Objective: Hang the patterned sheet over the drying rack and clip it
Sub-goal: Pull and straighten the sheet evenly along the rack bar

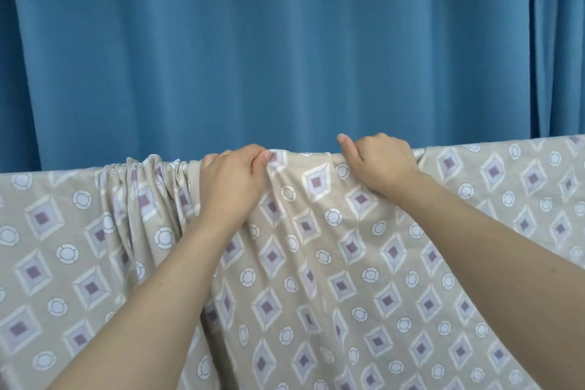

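Sheet: patterned sheet (316,263), beige with purple-centred diamonds and white rings, draped over a horizontal top line running across the view and hanging down toward the camera; the rack under it is fully covered, not visible.
Sheet, left part: cloth bunched into tight vertical gathers along the top edge, just left of the left hand.
Sheet, right part: lies flatter along the top edge, which rises slightly toward the right.
Left hand (232,182): at the top edge, fingers curled over the fold, thumb pressed to the cloth, pinching a ridge of the sheet.
Right hand (378,161): at the top edge, just right of the left hand, fingers curled over the far side of the sheet, thumb raised and free; grips the top fold.
Hands: near each other, not touching; a raised pleat of cloth between them.
Background: blue curtain (285,41) in vertical folds behind the sheet.
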A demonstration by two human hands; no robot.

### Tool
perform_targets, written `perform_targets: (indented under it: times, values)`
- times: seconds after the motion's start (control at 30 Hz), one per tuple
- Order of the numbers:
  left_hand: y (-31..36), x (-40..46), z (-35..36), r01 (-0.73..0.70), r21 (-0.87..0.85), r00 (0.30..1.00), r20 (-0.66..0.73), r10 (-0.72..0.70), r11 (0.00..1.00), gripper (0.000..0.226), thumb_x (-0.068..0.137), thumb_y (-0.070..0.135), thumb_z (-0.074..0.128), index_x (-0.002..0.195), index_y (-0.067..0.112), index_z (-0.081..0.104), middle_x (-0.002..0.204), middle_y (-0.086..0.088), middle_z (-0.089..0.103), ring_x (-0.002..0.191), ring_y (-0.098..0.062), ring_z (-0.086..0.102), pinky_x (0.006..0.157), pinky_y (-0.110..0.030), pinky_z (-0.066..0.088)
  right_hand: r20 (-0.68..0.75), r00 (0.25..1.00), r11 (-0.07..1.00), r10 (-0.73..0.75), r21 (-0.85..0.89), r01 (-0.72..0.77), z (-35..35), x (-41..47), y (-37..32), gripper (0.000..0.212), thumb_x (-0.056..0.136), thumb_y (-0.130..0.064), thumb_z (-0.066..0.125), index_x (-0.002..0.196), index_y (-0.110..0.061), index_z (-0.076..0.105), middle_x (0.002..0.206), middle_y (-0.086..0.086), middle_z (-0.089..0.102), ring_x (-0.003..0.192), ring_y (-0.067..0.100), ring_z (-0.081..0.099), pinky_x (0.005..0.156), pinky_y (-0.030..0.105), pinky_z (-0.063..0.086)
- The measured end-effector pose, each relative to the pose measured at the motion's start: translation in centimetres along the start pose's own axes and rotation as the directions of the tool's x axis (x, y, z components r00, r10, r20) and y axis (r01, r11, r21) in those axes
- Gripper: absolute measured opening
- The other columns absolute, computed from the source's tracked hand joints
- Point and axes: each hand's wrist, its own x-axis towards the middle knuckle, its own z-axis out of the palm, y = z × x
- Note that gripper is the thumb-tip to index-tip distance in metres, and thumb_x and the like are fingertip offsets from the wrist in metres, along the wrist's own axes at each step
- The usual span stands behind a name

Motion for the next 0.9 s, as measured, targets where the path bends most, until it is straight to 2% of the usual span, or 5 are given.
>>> perform_targets:
  times: [0.27,0.43,0.67,0.8,0.9]
  values:
    - [-0.5,-0.8,-0.1,0.068,-0.23,0.969,-0.215,-0.119,0.971,0.028,0.101,0.022,0.038,0.079,0.009,0.051,0.074,-0.005,0.058,0.073,-0.028,0.052,0.07,-0.046,0.044,-0.043,0.993,0.993,0.108,-0.033,-0.11,0.4,-0.5,1.3,0.066,0.101,-0.046,0.017,0.051,-0.013,0.045,0.054,0.004,0.051,0.059,0.029,0.052,0.054,0.031,0.03]
    - [-0.2,-0.6,-0.3,0.108,-0.145,0.985,-0.122,-0.126,0.984,0.014,0.088,0.016,0.047,0.078,0.007,0.049,0.078,-0.005,0.06,0.076,-0.029,0.052,0.071,-0.041,0.044,-0.187,0.977,0.985,0.105,-0.119,-0.128,0.6,-0.6,2.4,0.061,0.096,-0.049,0.011,0.065,-0.014,0.049,0.069,0.004,0.049,0.077,0.032,0.052,0.071,0.038,0.032]
    - [2.4,0.5,-1.2,0.13,0.031,0.991,0.013,-0.131,0.991,0.016,0.085,0.021,0.045,0.097,0.011,0.04,0.083,-0.003,0.059,0.079,-0.033,0.055,0.08,-0.042,0.038,-0.266,0.926,0.962,0.267,0.133,-0.24,1.1,-2.1,7.5,0.048,0.097,-0.046,0.013,0.078,-0.012,0.042,0.079,0.007,0.049,0.072,0.033,0.047,0.072,0.039,0.032]
    - [6.7,1.1,0.9,-0.107,0.134,0.994,0.038,0.102,0.985,0.034,0.093,0.038,0.043,0.121,0.023,0.054,0.117,0.002,0.062,0.112,-0.026,0.053,0.105,-0.048,0.027,-0.263,0.905,0.875,0.335,0.444,-0.195,0.2,-1.8,7.6,0.032,0.104,-0.038,0.025,0.097,-0.013,0.042,0.098,0.006,0.047,0.083,0.021,0.041,0.077,0.036,0.036]
    - [9.6,1.5,3.5,-0.195,0.076,0.951,0.26,0.169,0.978,0.033,0.099,0.039,0.041,0.125,0.024,0.055,0.121,0.001,0.063,0.114,-0.025,0.055,0.098,-0.04,0.033,-0.24,0.927,0.895,0.287,0.413,-0.17,-0.1,-2.1,8.0,0.031,0.104,-0.037,0.023,0.092,-0.014,0.039,0.092,0.005,0.046,0.081,0.023,0.042,0.075,0.037,0.036]
